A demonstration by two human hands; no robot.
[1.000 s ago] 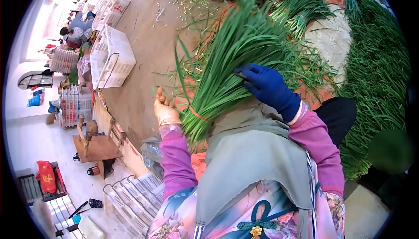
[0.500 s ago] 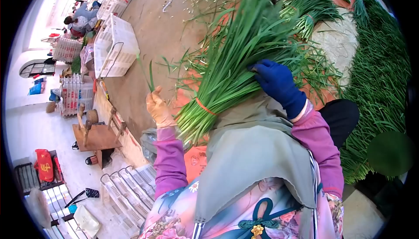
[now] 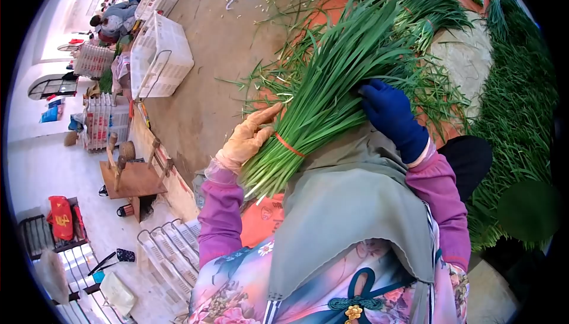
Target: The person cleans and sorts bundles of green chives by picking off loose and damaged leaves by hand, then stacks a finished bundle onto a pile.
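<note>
A large bunch of garlic chives (image 3: 332, 75), tied near its pale stem ends with an orange-red band (image 3: 288, 145), lies slantwise over the grey apron (image 3: 349, 199). My left hand (image 3: 249, 137), in a tan rubber glove, rests against the stem side of the bunch by the band, its forefinger stretched out and its thumb apart. On the leafy side, my right hand (image 3: 388, 111) wears a dark blue glove. Its fingers curl against the leaves and close on them; the fingertips are partly hidden.
Loose chive leaves litter an orange sheet (image 3: 323, 16) beyond the bunch. More tied bunches (image 3: 430, 10) lie at the back. A big heap of chives (image 3: 515, 116) fills the right side. White plastic crates (image 3: 163, 57) and a wooden stool (image 3: 133, 179) stand left, with another person (image 3: 115, 22) farther off.
My left hand has let go of a few loose leaves and moved right, onto the bunch. The bunch leans further right; my right hand stays at its leaves.
</note>
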